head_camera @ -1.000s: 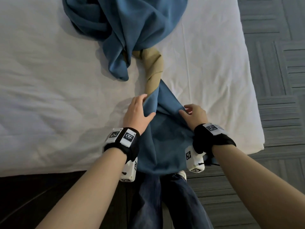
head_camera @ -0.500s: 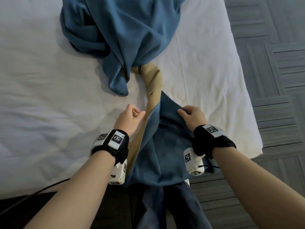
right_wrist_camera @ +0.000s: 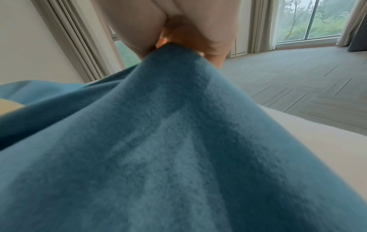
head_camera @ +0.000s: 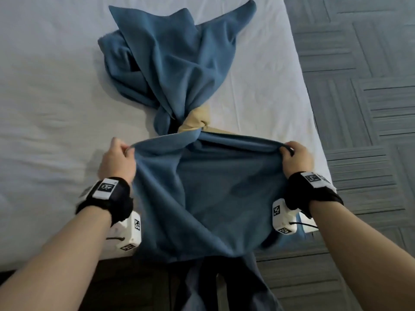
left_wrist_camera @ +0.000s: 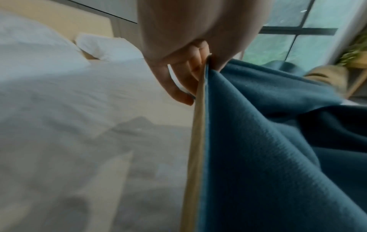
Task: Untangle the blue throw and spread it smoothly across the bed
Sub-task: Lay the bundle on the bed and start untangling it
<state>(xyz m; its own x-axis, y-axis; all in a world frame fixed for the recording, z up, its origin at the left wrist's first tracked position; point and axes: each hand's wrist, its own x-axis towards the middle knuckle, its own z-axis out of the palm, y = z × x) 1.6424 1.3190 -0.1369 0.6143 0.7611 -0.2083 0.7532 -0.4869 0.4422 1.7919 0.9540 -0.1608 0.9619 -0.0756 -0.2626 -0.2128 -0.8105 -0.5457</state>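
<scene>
Blue throw (head_camera: 202, 187) runs lengthwise up the bed (head_camera: 45, 97), twisted midway, both hands' fingers (left_wrist_camera: 190, 70) pinching its near edge.

Grey herringbone-patterned floor (right_wrist_camera: 298, 81) stretches beyond the fingertips toward tall windows (right_wrist_camera: 315, 18) with pale pleated curtains (right_wrist_camera: 79, 39); greenery shows outside, daylight soft.

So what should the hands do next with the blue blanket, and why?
Probably turn the held end over to undo the twist. The left hand and right hand grip the blue throw stretched between them, but a tight knot-like twist showing its tan underside bunches it on the bed.
</scene>
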